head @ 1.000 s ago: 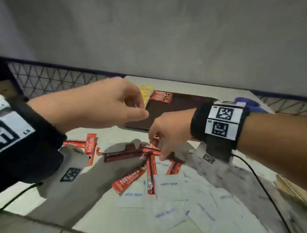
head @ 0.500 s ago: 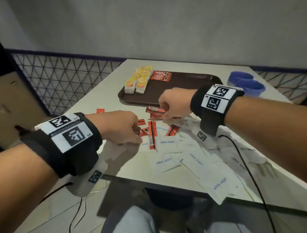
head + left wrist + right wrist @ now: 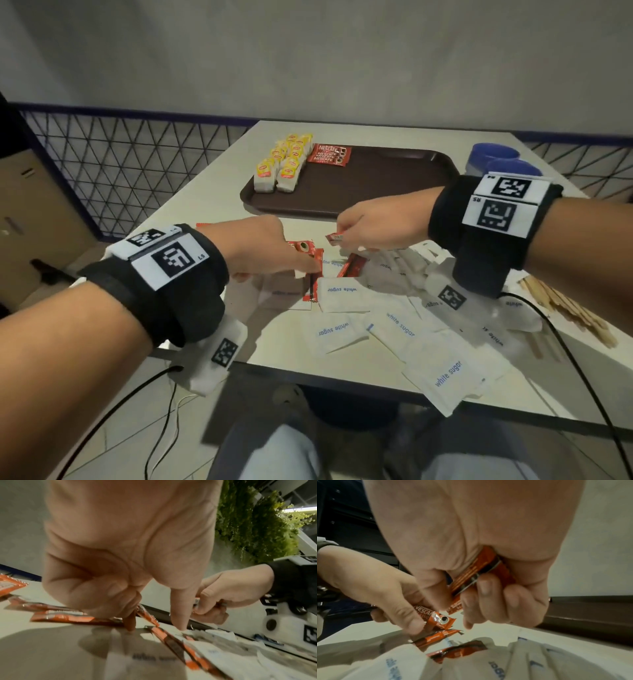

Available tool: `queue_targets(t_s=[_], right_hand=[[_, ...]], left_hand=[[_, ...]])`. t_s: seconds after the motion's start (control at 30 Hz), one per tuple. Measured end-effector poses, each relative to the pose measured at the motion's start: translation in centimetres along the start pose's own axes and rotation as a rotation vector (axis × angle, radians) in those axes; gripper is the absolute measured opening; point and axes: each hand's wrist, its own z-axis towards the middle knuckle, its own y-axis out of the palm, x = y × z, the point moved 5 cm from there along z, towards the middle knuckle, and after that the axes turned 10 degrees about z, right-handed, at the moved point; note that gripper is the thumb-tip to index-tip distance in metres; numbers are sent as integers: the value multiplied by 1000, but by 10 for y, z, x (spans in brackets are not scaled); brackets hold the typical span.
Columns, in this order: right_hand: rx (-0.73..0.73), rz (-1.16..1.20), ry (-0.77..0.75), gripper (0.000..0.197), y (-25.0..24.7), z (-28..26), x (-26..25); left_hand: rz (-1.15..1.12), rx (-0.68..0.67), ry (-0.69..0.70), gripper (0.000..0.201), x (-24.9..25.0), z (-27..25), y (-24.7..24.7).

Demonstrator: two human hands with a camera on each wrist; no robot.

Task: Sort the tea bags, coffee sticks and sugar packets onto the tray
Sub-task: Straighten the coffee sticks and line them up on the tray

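A brown tray [image 3: 376, 185] lies at the back of the table, with yellow tea bags [image 3: 284, 161] in rows at its far left and red coffee sticks [image 3: 329, 155] beside them. My left hand [image 3: 305, 263] is low over loose red coffee sticks [image 3: 349, 265] in front of the tray and pinches one coffee stick [image 3: 435, 616] by its end. To its right, my right hand [image 3: 342, 236] grips a small bundle of coffee sticks [image 3: 479, 572] in curled fingers just above the table. White sugar packets [image 3: 342, 291] lie scattered below both hands.
Two blue bowls [image 3: 496, 161] stand right of the tray. Wooden stirrers [image 3: 565, 308] lie at the table's right edge, crossed by a black cable [image 3: 565, 346]. A wire mesh fence [image 3: 120, 164] runs along the left. Sugar packets overhang the table's front edge [image 3: 342, 377].
My left hand has come down from near the tray onto the loose sticks and taken hold of one. My right hand has risen slightly from the pile with its sticks.
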Motion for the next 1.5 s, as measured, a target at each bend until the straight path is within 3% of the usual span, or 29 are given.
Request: queue_targets(t_s=[0.27,0.47,0.67,0.77,0.87,1.0,1.1,1.17,1.27,1.37,1.5], right_hand=[[40,-251,-119,19,11,2,-3],[85,-298,-112,20,10,2,-3],[151,-593,-155,13,6,-17,-11],[241,-484,-126,15,-19,-35,-5],[238,-268,40,22,-44,-51,21],[242,230,210,24,-54,-66,69],[296,376,255,14,-53,-78,90],[361,362,274,11,-55,-81,99],[475,233,298,14,-61,-79,112],[456,249,337,6,-60,-77,119],[450,419,414,15,-56,-79,131]], left_hand=[[8,28,35,36,18,3,6],[26,-1,4,32,21,6,4],[49,8,-21,30,20,5,3],[-36,57,25,37,21,3,-2],[-107,180,66,40,22,-5,-16],[-336,307,112,26,26,-13,-28],[-428,293,220,19,38,-21,-23],[-338,296,315,17,52,-32,-19],[21,297,442,16,85,-59,-3],[148,239,550,15,115,-89,14],[287,86,629,54,142,-103,34]])
